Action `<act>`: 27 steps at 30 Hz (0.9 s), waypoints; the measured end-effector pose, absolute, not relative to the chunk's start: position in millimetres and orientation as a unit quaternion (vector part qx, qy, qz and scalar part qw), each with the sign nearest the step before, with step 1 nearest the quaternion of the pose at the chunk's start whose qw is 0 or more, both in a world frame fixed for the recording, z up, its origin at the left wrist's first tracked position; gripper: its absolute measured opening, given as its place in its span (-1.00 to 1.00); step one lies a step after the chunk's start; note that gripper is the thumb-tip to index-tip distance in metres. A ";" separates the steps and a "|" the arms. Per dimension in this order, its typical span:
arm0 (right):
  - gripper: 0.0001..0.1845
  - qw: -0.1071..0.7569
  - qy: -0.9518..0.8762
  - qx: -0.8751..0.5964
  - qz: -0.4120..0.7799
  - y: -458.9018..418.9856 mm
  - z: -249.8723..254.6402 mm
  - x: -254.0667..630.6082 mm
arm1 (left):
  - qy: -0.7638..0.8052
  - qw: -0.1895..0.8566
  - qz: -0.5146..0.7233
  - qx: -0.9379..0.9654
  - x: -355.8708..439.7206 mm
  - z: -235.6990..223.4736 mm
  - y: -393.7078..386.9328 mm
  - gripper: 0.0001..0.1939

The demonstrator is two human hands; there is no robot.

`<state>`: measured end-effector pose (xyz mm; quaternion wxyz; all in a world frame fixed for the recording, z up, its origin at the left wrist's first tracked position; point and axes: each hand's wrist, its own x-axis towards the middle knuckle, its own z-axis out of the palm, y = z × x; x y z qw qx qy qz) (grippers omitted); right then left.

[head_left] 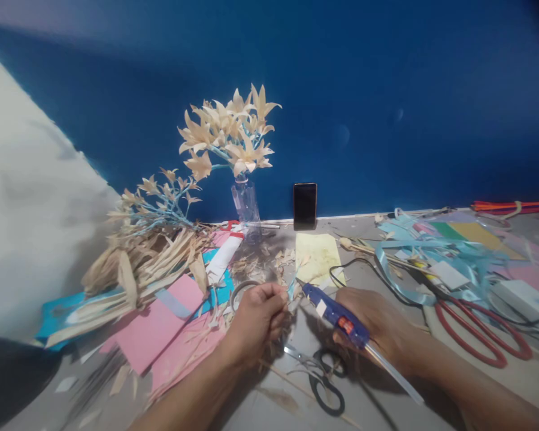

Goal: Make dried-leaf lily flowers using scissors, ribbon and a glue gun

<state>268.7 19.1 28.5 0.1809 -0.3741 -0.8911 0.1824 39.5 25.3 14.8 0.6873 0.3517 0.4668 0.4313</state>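
Observation:
My right hand [372, 317] is wrapped around a blue glue gun [335, 311], its nozzle pointing left and a clear glue stick [397, 376] poking out of the back. Close to the nozzle, the fingers of my left hand [260, 311] are pinched on a small light blue stem [291, 286]; its far end is blurred. Below and between both hands lie small scissors [327, 380] with black handles. A tape ring [239, 294] rests just behind my left hand.
Dried husks [153, 263] and pink sheets [150, 332] cover the left. At the back stand a clear bottle [247, 206] of cream flowers [240, 134] and a phone [305, 206]. Right lie red-handled scissors [480, 335], blue ribbon [386, 269], a white box [521, 299] and a cord [381, 272].

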 end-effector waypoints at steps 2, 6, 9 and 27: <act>-0.86 0.181 -0.891 -0.371 0.190 19.0 29.5 268.7 | 0.463 0.697 0.424 0.347 39.4 15.0 25.6 -0.62; -0.80 0.182 -0.893 -0.367 0.188 19.8 28.4 270.5 | 0.454 0.710 0.423 0.332 39.6 15.2 25.9 -0.62; -0.78 0.206 -0.892 -0.361 0.178 20.4 26.1 273.3 | 0.446 0.724 0.415 0.324 39.5 15.4 26.1 -0.60; -0.89 0.156 -0.887 -0.429 0.062 34.8 25.2 300.5 | 0.437 0.723 0.443 0.301 36.4 19.8 25.7 -0.58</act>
